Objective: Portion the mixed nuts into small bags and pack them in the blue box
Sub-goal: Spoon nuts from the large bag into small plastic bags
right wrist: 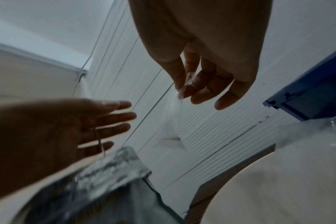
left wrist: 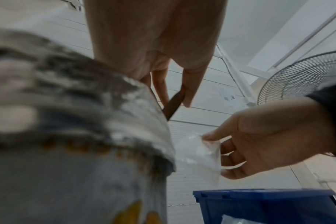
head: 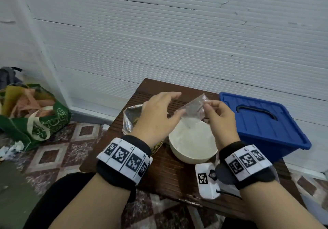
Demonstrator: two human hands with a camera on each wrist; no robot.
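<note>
Both forearms reached forward with banded wrists; the left hand (head: 160, 115) spread flat-fingered, the right hand (head: 221, 120) pinched thumb to fingertips.

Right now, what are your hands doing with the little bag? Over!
Right hand pinches small clear bag, still empty. Left hand open, fingers spread beside it. Foil nut pouch open, white bowl empty. Blue box lid shut.

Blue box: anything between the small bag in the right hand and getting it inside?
Yes: the blue box has its lid on. The right hand pinches the small bag over the white bowl, left of the box; nothing else visibly intervenes.
</note>
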